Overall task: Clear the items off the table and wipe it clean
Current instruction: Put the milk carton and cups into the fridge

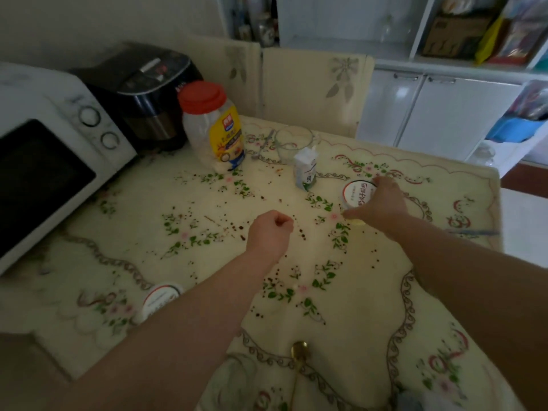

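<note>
I am closing my right hand point(382, 203) over the yoghurt cup point(357, 192), fingers spread around its rim, to lift it off the table point(444, 292) first. The cup is standing just right of the carton point(305, 169). My left hand point(271, 229) is hovering fisted left of the cup; whether it holds anything, I cannot tell. Brown spots point(240, 228) are awaiting wiping.
</note>
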Motion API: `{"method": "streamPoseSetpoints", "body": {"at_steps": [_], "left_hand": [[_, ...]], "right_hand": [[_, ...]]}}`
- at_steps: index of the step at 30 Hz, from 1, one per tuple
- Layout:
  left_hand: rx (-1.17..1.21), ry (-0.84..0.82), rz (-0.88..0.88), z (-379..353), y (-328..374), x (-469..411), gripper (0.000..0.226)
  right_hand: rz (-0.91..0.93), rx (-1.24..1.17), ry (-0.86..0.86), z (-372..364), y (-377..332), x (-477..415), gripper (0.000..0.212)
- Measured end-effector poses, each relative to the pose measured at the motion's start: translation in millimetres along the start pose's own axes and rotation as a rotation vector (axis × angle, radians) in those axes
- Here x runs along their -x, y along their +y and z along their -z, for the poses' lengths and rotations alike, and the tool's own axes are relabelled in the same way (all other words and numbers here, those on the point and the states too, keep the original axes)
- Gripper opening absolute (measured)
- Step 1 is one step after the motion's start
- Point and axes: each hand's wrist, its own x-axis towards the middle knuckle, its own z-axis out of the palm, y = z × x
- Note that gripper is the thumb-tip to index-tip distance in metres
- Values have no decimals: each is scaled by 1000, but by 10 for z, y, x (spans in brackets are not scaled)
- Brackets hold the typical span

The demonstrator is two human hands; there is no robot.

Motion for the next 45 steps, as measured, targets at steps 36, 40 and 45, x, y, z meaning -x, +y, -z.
{"method": "streamPoseSetpoints", "body": {"at_steps": [36, 40, 45], "left_hand": [[-145, 408, 250, 1208, -1788, 908, 107], [-52, 492, 210, 1232, -1637, 978, 106], [58, 560, 133, 1276, -1354, 1248, 103]], "right_hand": [[502, 34, -333, -588, -827, 1806, 107], [523, 26, -319, -534, -839, 1870, 106], [554, -23, -307, -349, -836, 2125, 106]]}}
